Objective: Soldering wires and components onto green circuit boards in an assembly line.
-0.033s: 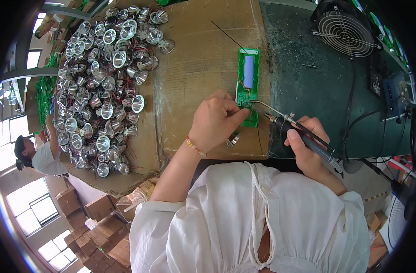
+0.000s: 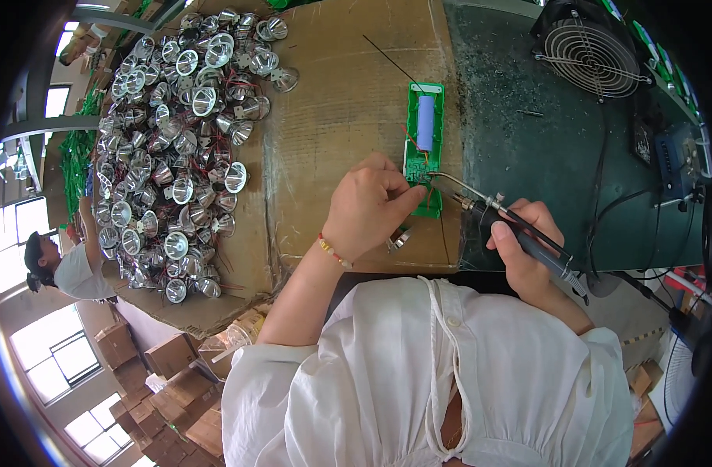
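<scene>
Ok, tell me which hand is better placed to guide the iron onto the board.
Likely the right hand: it grips the iron, which points toward the board. The left hand is at the board, not on the iron.

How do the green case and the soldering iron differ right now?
The green case is a bright, open tray; the soldering iron is a slim, dark-handled tool with metal tubing. The green case lies on the cardboard; the soldering iron is held aslant in the right hand. Both are longer than wide.

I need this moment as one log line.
left hand: at green casing | right hand: holds soldering iron | blue cell: in casing
</scene>
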Demonstrator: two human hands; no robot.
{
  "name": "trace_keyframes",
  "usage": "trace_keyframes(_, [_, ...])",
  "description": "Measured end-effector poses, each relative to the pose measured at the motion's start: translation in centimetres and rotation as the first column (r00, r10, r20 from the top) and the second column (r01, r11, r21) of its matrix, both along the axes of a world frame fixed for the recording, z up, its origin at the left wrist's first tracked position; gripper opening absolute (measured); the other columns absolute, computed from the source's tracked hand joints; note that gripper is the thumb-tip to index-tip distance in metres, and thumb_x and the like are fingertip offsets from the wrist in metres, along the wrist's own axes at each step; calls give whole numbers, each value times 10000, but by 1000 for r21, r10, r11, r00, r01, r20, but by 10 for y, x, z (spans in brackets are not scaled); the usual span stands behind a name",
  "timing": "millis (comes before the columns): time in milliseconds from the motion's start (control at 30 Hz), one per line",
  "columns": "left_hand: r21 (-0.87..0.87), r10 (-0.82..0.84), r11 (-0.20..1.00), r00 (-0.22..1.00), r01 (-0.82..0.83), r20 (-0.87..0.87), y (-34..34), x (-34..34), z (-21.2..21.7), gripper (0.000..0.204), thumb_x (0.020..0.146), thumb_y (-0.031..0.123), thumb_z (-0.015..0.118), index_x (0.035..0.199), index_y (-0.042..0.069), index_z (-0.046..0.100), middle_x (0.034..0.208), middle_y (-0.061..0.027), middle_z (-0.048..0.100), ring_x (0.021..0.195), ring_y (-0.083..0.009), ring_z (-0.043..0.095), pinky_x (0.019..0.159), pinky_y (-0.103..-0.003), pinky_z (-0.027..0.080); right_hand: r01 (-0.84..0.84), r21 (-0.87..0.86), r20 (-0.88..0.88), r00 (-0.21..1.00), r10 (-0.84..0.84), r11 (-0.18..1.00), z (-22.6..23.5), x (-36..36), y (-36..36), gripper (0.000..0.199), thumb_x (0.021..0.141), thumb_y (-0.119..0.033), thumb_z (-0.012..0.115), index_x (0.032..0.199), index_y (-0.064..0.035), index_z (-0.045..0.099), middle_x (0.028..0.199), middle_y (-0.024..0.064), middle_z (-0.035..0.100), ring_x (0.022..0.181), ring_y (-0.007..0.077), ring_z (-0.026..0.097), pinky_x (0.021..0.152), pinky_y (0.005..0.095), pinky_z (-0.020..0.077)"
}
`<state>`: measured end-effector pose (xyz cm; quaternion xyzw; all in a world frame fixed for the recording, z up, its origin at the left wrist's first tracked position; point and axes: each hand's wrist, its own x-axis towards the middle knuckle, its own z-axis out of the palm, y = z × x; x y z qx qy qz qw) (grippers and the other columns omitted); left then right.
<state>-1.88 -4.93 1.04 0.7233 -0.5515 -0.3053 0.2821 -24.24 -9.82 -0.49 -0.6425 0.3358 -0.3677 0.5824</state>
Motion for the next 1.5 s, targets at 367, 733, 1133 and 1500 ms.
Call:
trace_keyframes(367, [58, 6, 998, 997, -1, -79, -2, 1, 2, 192, 752, 163, 684, 667, 0, 630, 692, -54, 507, 564, -130, 487, 506, -279, 379, 19, -11, 51, 999, -19, 1000, 7, -2, -1, 148, 825, -59, 599, 856, 5, 470, 690, 80, 556, 611, 101, 511, 539, 239, 427])
trace_keyframes(733, [110, 26, 994, 995, -16, -95, -4, 1, 4, 208, 740, 179, 692, 655, -1, 634, 704, -65, 523, 588, -163, 520, 529, -292, 405, -34, -3, -6, 999, 34, 999, 7, -2, -4, 145, 799, -51, 626, 813, -4, 489, 693, 67, 548, 581, 80, 475, 519, 231, 394])
trace_keyframes(1133, [137, 38, 990, 992, -21, -120, -5, 0, 8, 223, 731, 195, 694, 633, 3, 636, 702, -78, 531, 573, -195, 535, 532, -311, 421, 47, -5, 72, 996, -46, 999, 2, -8, -7, 152, 835, -66, 579, 892, 11, 461, 698, 97, 553, 628, 110, 530, 570, 241, 446])
trace_keyframes(1500, [-272, 78, 960, 997, -70, 16, 7, -2, 14, 132, 729, 143, 691, 789, 27, 670, 805, -105, 614, 652, -194, 602, 603, -272, 484, 233, 27, 185, 954, -234, 972, -12, -15, -32, 151, 830, -77, 570, 885, 13, 462, 700, 94, 542, 561, 112, 537, 537, 228, 434])
